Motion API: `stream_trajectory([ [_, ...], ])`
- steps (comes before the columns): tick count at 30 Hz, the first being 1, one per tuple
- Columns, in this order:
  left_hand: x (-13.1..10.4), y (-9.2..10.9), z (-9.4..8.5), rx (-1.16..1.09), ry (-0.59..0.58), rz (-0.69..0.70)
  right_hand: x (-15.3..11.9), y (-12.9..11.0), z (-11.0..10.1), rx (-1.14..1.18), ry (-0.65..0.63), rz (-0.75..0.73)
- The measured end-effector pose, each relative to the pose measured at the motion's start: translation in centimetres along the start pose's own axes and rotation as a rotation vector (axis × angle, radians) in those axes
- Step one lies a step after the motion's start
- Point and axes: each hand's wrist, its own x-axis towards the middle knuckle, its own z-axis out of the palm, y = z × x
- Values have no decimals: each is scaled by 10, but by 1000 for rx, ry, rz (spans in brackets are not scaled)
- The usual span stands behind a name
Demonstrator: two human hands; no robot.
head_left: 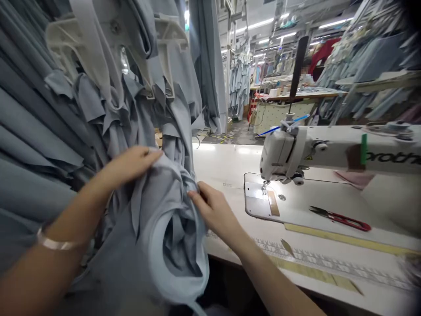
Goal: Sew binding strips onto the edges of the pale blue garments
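A grey-blue garment [164, 184] hangs in front of me, with a round, light blue banded opening [156, 254] at its lower end. My left hand [134, 162] is closed on the cloth at its upper left, the thumb lying along the top. On the right edge, my right hand [210, 202] pinches the fabric between thumb and fingers. Behind the garment, white clip hangers [171, 33] carry more grey-blue pieces [131, 96]. Folds hide some of my fingertips.
A white sewing machine [283, 149] stands on the table [226, 162] at right. Red-handled thread snips [342, 218] and a printed ruler strip [315, 263] lie on the tabletop. Hanging cloth [26, 131] fills the left side. Another person [306, 77] is in the background.
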Motion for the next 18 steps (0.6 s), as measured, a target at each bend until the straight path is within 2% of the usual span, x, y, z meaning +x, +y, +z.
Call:
stream_trajectory([
  [2, -31, -1, 26, -34, 152, 150, 5, 12, -12, -54, 73, 74],
  [4, -76, -9, 60, -115, 273, 276, 5, 21, -25, -118, 92, 136],
  [6, -114, -20, 95, -197, 268, 363, 2, 26, -34, -180, 81, 182],
  [8, -130, -32, 120, -233, 191, 393, -1, 26, -41, -219, 39, 202],
  [10, -121, -43, 128, -266, 113, 378, -5, 24, -49, -216, -53, 195],
  [13, -78, -54, 111, -314, 37, 300, -11, 24, -66, -176, -193, 189],
  [16, -46, -53, 92, -287, 117, 190, -20, 34, -80, -225, -168, 232],
  [18, -45, -45, 94, -267, 156, 172, -27, 44, -81, -311, -111, 271],
])
